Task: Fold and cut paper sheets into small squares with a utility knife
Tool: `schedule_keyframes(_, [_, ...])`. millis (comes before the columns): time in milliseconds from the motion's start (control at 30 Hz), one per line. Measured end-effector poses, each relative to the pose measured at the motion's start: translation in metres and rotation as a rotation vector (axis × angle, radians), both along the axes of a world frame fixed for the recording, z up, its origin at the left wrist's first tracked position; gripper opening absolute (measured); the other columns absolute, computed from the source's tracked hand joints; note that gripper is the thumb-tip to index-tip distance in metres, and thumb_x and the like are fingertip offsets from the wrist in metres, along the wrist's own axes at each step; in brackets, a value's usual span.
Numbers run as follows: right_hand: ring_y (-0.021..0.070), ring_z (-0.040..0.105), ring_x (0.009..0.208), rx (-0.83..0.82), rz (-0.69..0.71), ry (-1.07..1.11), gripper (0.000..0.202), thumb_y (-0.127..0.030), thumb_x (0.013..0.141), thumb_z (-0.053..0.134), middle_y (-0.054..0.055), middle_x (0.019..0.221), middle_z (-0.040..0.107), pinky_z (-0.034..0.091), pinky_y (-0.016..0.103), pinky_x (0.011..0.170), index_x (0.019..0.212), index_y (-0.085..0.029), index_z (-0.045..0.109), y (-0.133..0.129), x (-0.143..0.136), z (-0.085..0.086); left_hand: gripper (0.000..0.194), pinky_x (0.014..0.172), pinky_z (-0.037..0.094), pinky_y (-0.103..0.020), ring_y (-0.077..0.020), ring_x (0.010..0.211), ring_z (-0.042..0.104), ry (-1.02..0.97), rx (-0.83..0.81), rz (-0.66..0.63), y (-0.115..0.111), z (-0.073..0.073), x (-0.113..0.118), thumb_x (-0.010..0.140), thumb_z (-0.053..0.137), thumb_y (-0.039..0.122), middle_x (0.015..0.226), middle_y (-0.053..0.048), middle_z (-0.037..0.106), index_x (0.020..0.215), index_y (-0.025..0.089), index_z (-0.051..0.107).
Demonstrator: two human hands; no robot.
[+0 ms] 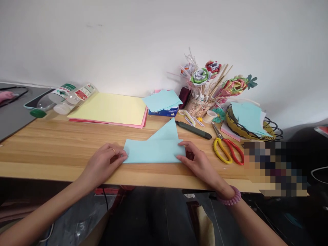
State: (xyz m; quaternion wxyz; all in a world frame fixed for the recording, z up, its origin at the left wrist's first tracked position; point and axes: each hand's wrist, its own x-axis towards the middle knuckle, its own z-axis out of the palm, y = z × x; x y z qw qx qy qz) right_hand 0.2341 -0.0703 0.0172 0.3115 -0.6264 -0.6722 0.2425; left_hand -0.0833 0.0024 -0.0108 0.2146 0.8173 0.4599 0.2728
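A folded light blue paper [153,152] lies near the table's front edge, its long fold toward me. My left hand [106,160] pinches its left end between thumb and fingers. At the right end, my right hand [196,159] grips the same paper, thumb below and fingers above. Behind the folded strip, a pointed piece of light blue paper [166,131] sticks up; whether it is a separate sheet I cannot tell. Scissors [225,145] with one yellow and one red handle rest to the right, and a dark green cutter [194,130] lies just behind the paper.
Yellow and pink sheets [107,107] and two plastic bottles [74,99] are at the back left. Blue sheets [162,100] top a blue box [165,112]. Paper flowers [201,77] stand by the wall. A basket [271,130] holds more blue paper. The table edge [153,182] runs close to me.
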Motion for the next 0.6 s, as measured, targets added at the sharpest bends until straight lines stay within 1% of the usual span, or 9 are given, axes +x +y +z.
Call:
schedule_keyframes(133, [0.0138, 0.048, 0.065, 0.014, -0.012, 0.031, 0.028, -0.037, 0.085, 0.054, -0.004, 0.072, 0.049, 0.038, 0.026, 0.061, 0.108, -0.021, 0.052, 0.0020, 0.0017, -0.0017, 0.026, 0.078, 0.044, -0.036, -0.0232, 0.085, 0.056, -0.038, -0.039, 0.007, -0.0002, -0.0016, 0.0000, 0.080, 0.057, 0.047, 0.084, -0.004, 0.064, 0.080, 0.023, 0.067])
schedule_keyframes(267, [0.0142, 0.049, 0.065, 0.015, -0.038, 0.036, 0.027, -0.036, 0.082, 0.055, -0.004, 0.071, 0.050, 0.038, 0.027, 0.061, 0.104, -0.021, 0.052, 0.0068, 0.0006, -0.0029, 0.023, 0.077, 0.043, -0.036, -0.0228, 0.086, 0.055, -0.073, -0.080, -0.006, 0.0003, -0.0027, -0.0008, 0.079, 0.059, 0.044, 0.083, -0.004, 0.063, 0.076, 0.022, 0.064])
schedule_keyframes(400, [0.0145, 0.051, 0.063, 0.008, -0.057, 0.016, 0.027, -0.033, 0.080, 0.056, -0.004, 0.069, 0.052, 0.038, 0.027, 0.060, 0.103, -0.021, 0.051, 0.0079, -0.0007, -0.0031, 0.022, 0.076, 0.042, -0.035, -0.0223, 0.086, 0.054, -0.075, -0.057, -0.029, -0.0003, -0.0029, -0.0032, 0.081, 0.058, 0.043, 0.084, -0.004, 0.063, 0.077, 0.022, 0.064])
schedule_keyframes(600, [0.0152, 0.054, 0.064, -0.007, -0.088, -0.032, 0.029, -0.029, 0.079, 0.057, -0.003, 0.071, 0.055, 0.040, 0.028, 0.060, 0.105, -0.021, 0.049, 0.0081, -0.0027, -0.0044, 0.022, 0.076, 0.043, -0.035, -0.0224, 0.085, 0.054, -0.068, -0.021, -0.070, -0.0004, -0.0015, -0.0041, 0.082, 0.057, 0.042, 0.083, -0.004, 0.065, 0.080, 0.023, 0.067])
